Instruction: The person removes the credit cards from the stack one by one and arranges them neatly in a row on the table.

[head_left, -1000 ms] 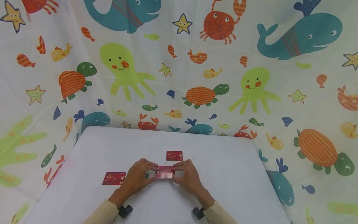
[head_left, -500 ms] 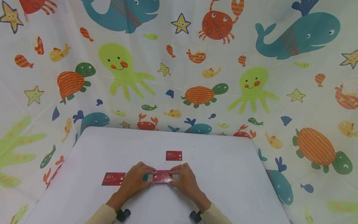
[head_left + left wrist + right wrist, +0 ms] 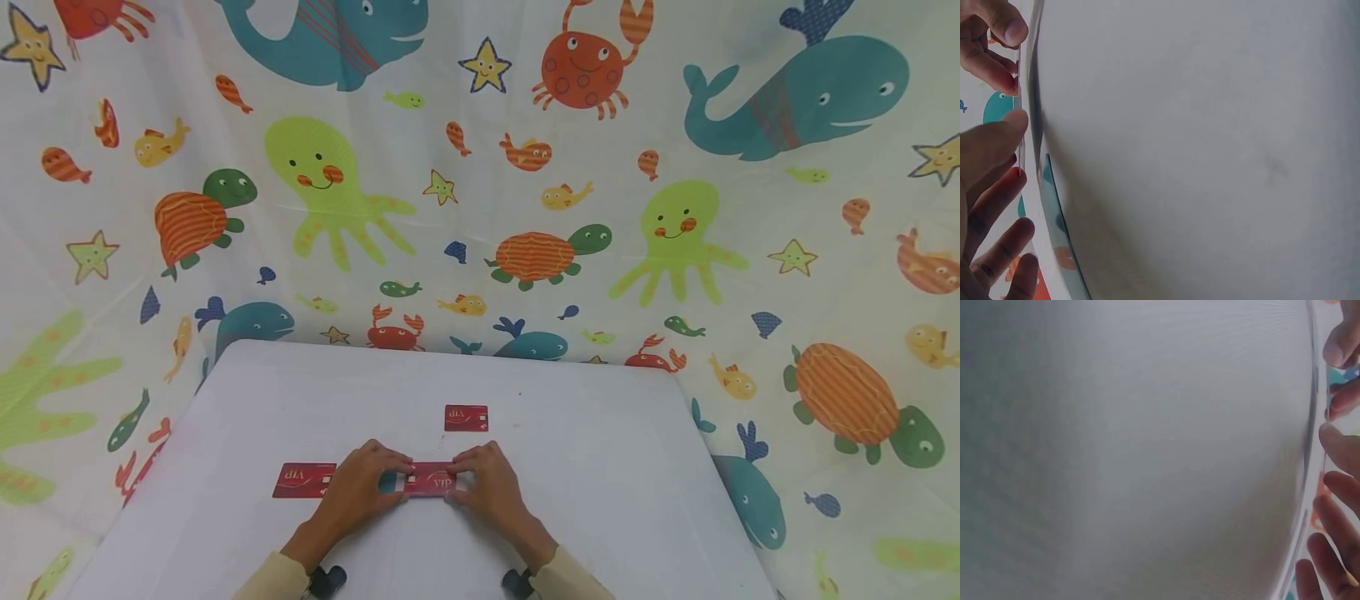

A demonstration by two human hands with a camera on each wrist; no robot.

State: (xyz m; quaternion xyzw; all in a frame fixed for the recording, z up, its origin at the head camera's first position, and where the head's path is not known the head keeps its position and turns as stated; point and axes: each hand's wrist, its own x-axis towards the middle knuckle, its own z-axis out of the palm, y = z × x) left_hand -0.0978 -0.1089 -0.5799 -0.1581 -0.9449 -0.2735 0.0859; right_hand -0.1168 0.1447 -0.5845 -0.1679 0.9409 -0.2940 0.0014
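While the left grip (image 3: pixel 357 483) and right grip (image 3: pixel 492 487) pinch its opposite ends, the held card (image 3: pixel 431 481) sits between them, with another card (image 3: pixel 466 418) lying beyond it on the surface (image 3: pixel 600 467).

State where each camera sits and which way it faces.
Head: worn on the head, facing forward and down at a held red VIP card; left hand, right hand and sleeves show.
Left wrist: on that wrist, facing mostly white tabletop; both hands' fingers at left.
Right wrist: on that wrist, facing mostly white tabletop; both hands' fingers at right.
Shared by wrist views: white tabletop, fingers.
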